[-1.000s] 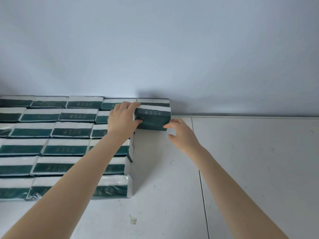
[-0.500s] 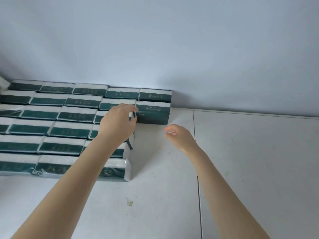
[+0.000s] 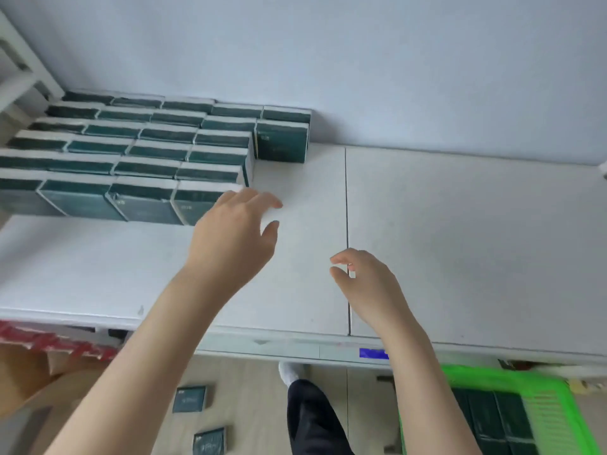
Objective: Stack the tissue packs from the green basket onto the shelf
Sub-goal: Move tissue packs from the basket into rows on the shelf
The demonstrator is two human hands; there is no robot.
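Rows of dark green and white tissue packs (image 3: 157,152) fill the left half of the white shelf (image 3: 460,231). One pack (image 3: 281,142) stands at the right end of the back rows, against the wall. My left hand (image 3: 235,238) hovers over the shelf just right of the front row, fingers relaxed and holding nothing. My right hand (image 3: 364,280) hangs over the middle of the shelf, fingers loosely curled, also holding nothing. The green basket (image 3: 538,412) sits on the floor at the lower right with more green packs inside.
Two tissue packs (image 3: 190,399) lie on the wooden floor below the shelf edge. A leg in dark trousers with a white shoe (image 3: 290,372) stands there. A red and brown carton (image 3: 42,353) is at the lower left. A white frame post (image 3: 23,64) rises at the upper left.
Both hands have let go of the end pack and drawn back toward me. The view has tilted down, bringing the shelf's front edge, the floor and the green basket into sight.
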